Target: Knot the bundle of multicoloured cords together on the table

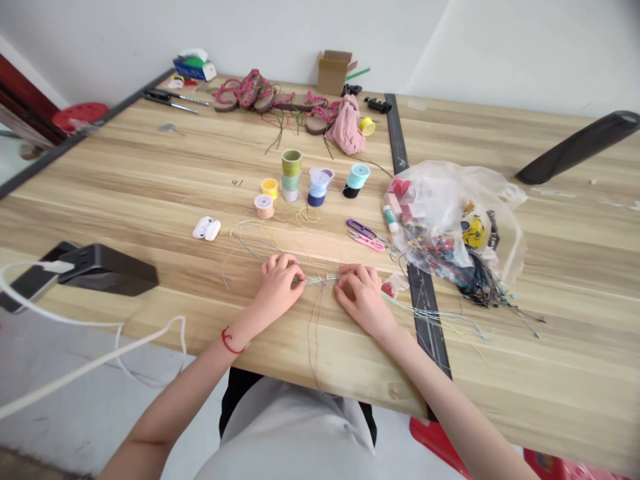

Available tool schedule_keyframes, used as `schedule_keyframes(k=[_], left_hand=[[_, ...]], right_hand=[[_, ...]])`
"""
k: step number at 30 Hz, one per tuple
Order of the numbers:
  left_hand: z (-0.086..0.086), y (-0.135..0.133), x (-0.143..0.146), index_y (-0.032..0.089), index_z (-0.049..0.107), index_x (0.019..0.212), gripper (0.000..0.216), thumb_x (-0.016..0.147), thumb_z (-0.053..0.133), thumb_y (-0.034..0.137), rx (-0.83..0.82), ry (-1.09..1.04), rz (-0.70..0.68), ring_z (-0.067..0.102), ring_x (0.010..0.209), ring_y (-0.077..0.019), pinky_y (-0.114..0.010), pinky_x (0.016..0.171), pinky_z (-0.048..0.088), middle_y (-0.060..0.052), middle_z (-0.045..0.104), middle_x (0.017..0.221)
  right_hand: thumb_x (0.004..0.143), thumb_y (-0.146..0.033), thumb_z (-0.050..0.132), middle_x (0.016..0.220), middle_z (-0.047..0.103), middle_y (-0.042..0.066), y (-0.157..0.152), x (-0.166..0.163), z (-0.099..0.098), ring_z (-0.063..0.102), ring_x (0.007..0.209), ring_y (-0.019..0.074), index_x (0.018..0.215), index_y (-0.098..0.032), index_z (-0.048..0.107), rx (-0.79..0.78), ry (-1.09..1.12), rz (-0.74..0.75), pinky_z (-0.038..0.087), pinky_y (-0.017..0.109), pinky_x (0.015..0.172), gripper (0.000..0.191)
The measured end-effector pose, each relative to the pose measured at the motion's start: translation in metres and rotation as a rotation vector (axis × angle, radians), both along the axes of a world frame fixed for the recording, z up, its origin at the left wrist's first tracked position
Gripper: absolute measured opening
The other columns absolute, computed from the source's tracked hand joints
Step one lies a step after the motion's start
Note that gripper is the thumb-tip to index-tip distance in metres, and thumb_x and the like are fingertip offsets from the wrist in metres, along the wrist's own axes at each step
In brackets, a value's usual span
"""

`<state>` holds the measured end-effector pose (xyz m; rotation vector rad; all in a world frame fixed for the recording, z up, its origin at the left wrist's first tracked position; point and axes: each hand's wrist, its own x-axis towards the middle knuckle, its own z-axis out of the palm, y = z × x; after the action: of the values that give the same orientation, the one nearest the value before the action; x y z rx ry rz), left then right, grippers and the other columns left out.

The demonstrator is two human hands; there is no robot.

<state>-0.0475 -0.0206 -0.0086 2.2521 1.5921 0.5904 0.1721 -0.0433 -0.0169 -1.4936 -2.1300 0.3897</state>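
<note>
A bundle of thin coloured cords (425, 313) runs across the table between my hands, its loose ends trailing to the right. My left hand (280, 279) pinches the bundle on one side, thumb and fingertips together. On the other side my right hand (361, 292) is closed on the same cords. Between them a small knot (324, 283) shows, with purple thread (316, 327) hanging from it over the table's front edge. More cord lies in loose loops beyond my left hand. Purple snips (361, 229) and pink snips (367, 241) lie beyond my right hand.
Several thread spools (291, 175) stand at mid-table, near a white earbud case (207, 229). A clear plastic bag (450, 193) of supplies lies right, across a black strip (425, 307). Braided sandals (255, 93) line the back. A black power strip (107, 270) sits left.
</note>
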Motion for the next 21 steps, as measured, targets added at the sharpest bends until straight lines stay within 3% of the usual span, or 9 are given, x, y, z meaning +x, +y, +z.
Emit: schedule_keyframes(k=[8,14,21], left_hand=[[0.000,-0.002,-0.006,0.019,0.063,0.074,0.011,0.084,0.066,0.016,0.046,0.029,0.027,0.046,0.105,-0.0282,-0.049,0.093,0.040,-0.008,0.058,0.110],[0.005,-0.005,-0.009,0.019,0.063,0.081,0.007,0.087,0.067,0.018,0.026,0.044,0.005,0.048,0.104,-0.0270,-0.043,0.090,0.038,-0.007,0.061,0.110],[0.012,-0.005,-0.003,0.022,0.058,0.092,0.008,0.092,0.060,0.013,-0.075,-0.051,-0.075,0.057,0.091,-0.0202,-0.039,0.091,0.033,0.001,0.069,0.088]], right_hand=[[0.090,-0.023,0.055,0.113,0.061,0.010,-0.007,0.008,0.003,0.048,0.107,0.0294,0.081,-0.022,0.060,0.005,-0.053,-0.034,0.043,0.048,0.088,0.010],[0.090,-0.026,0.057,0.114,0.061,0.011,-0.012,0.011,0.007,0.047,0.105,0.0307,0.079,-0.021,0.063,0.022,-0.117,-0.051,0.042,0.047,0.085,0.013],[0.092,-0.025,0.058,0.120,0.059,0.012,-0.005,-0.005,0.010,0.045,0.112,0.0298,0.092,-0.021,0.066,0.081,-0.112,0.078,0.043,0.047,0.093,0.009]])
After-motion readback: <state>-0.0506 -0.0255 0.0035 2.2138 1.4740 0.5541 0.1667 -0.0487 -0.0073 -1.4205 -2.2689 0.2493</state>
